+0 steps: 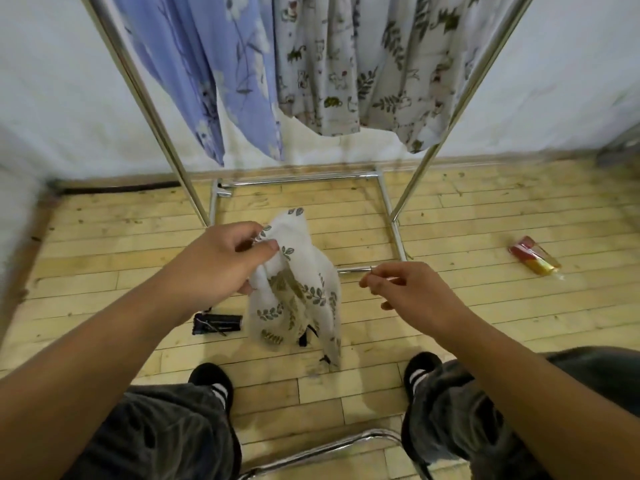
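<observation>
Now I'm gripping the cloth (294, 289) in my left hand (221, 258), dangling it over the floor (104, 271) before the rack (388, 202). My right hand (408, 289) is pinching closed, on what I cannot tell. Hanging it is, I judge, remaining.

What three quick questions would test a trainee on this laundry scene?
1. True or false: the left grip holds the leaf-print cloth.
2. What colour is the cloth hanging at the picture's left on the rack? A blue, B red, C black.
3. Fill in: the red-and-gold packet lies on the ____.
Key: 1 true; 2 A; 3 floor.
</observation>
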A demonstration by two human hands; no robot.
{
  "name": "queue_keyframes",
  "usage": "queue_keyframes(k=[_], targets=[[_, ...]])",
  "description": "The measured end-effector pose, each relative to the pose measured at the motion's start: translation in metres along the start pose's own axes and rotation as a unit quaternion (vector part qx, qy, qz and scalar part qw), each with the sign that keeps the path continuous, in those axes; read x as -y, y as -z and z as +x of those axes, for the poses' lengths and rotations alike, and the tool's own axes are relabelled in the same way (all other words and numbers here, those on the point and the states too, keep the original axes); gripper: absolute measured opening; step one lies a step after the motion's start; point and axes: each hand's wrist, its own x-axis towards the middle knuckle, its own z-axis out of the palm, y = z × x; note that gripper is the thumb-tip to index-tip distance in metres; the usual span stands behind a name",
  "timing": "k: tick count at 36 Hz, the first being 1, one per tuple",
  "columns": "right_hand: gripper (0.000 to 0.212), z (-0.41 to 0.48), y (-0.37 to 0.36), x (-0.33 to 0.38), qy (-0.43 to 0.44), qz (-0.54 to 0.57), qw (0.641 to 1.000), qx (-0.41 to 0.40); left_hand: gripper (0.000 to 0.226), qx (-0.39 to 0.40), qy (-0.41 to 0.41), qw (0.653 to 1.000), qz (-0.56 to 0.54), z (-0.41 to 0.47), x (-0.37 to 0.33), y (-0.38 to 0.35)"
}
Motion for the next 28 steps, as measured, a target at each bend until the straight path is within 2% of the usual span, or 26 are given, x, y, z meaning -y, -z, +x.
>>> queue_keyframes(k=[4, 9, 12, 16, 20, 22, 25, 28], targets=[[0.015, -0.015, -0.005, 0.014, 0.071, 0.025, 0.997, 0.035, 0.022, -0.005, 0.021, 1.000, -0.007, -0.004, 0.003, -0.005], [0.012, -0.021, -0.015, 0.019, 0.164, -0.005, 0.980, 0.108, 0.022, -0.011, 0.017, 1.000, 0.019, -0.002, 0.011, -0.015], [0.013, -0.016, -0.019, 0.019, 0.200, -0.026, 0.971, 0.127, 0.021, 0.012, 0.002, 1.000, 0.028, 0.003, 0.014, -0.018], [0.010, 0.001, -0.025, 0.029, 0.286, -0.058, 0.948, 0.129, 0.036, 0.068, -0.033, 0.997, 0.030, 0.008, 0.017, -0.020], [0.012, 0.019, -0.025, 0.036, 0.245, -0.076, 0.955, 0.147, 0.041, 0.095, -0.062, 0.993, 0.037, 0.018, 0.018, -0.021], [0.014, 0.022, -0.026, 0.040, 0.198, -0.044, 0.966, 0.157, 0.042, 0.089, -0.069, 0.993, 0.028, 0.022, 0.017, -0.021], [0.015, 0.029, -0.028, 0.045, 0.157, 0.031, 0.979, 0.129, 0.028, 0.082, -0.074, 0.994, 0.016, 0.030, 0.015, -0.020], [0.016, 0.039, -0.028, 0.046, 0.126, 0.086, 0.984, 0.094, 0.044, 0.106, -0.031, 0.994, 0.000, 0.042, 0.023, -0.018]])
